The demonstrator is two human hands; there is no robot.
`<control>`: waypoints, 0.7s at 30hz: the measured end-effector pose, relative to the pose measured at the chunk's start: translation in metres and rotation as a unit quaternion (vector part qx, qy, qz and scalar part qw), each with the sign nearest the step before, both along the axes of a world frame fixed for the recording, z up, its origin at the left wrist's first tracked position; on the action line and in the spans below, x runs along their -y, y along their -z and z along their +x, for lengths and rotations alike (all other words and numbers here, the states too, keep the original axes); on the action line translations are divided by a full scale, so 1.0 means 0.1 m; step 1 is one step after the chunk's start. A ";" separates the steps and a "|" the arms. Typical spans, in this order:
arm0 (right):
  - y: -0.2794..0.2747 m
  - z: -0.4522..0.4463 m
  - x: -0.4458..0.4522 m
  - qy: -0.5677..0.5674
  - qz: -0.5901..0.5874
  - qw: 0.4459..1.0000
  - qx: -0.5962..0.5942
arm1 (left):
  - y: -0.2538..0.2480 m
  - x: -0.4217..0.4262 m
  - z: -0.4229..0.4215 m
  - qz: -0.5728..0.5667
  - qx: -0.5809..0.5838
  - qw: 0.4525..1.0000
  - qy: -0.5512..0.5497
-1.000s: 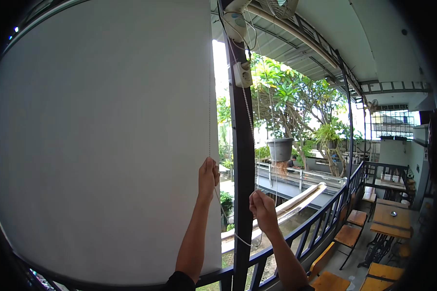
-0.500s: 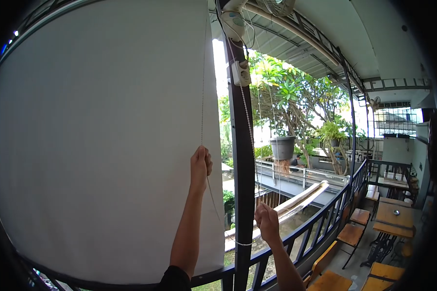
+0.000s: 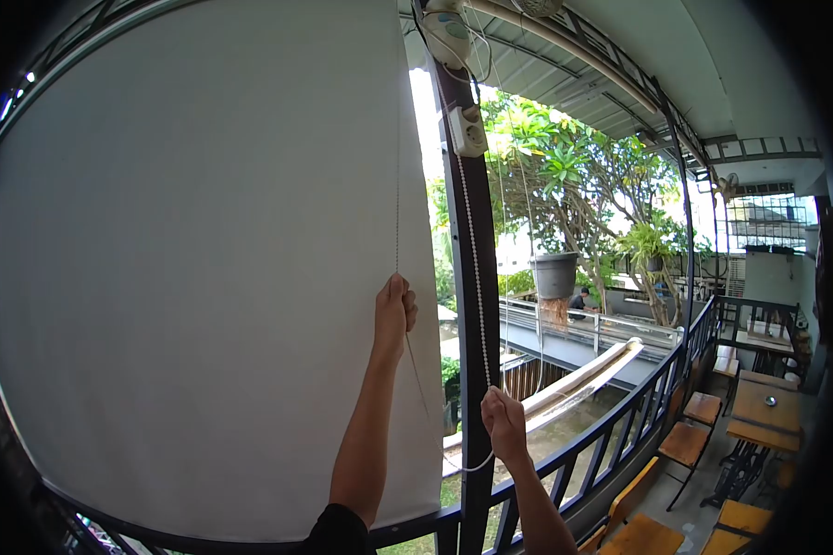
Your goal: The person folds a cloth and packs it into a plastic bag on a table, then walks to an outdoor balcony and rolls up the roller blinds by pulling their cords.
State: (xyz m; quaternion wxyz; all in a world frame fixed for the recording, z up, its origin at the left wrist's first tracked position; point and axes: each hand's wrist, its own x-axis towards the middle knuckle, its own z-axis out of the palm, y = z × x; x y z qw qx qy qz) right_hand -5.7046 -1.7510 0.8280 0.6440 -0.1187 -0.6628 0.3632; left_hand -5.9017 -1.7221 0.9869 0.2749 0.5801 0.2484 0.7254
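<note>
A large white roller blind (image 3: 204, 277) hangs down on the left, nearly to the railing. In front of its right edge, my left hand (image 3: 395, 310) is closed around one run of the beaded chain (image 3: 398, 213), which goes straight up above the fist. The slack below that hand loops down and across to the right. My right hand (image 3: 504, 427), lower and beside the dark post (image 3: 463, 231), is closed on the other run, whose white beads rise along the post. Both hands are in front of me, the left one higher.
A white power socket (image 3: 467, 131) and cables are fixed to the post. The black railing (image 3: 602, 421) runs to the right, with wooden chairs (image 3: 683, 444) and tables (image 3: 764, 421) beside it. Beyond it are a hanging pot (image 3: 553, 276), trees and a person (image 3: 579, 301).
My right hand has moved left relative to the post and now grips the chain beside it. My left hand keeps its hold. The whole view has shifted slightly.
</note>
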 end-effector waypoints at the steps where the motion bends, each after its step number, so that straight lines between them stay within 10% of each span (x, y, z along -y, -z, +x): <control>1: -0.06 0.01 0.02 0.016 -0.001 1.000 0.018 | 0.03 -0.04 0.01 0.006 0.004 1.000 0.003; 21: -0.09 0.05 -0.09 0.028 0.053 0.998 0.016 | 0.26 -0.25 0.04 0.039 0.012 0.999 0.020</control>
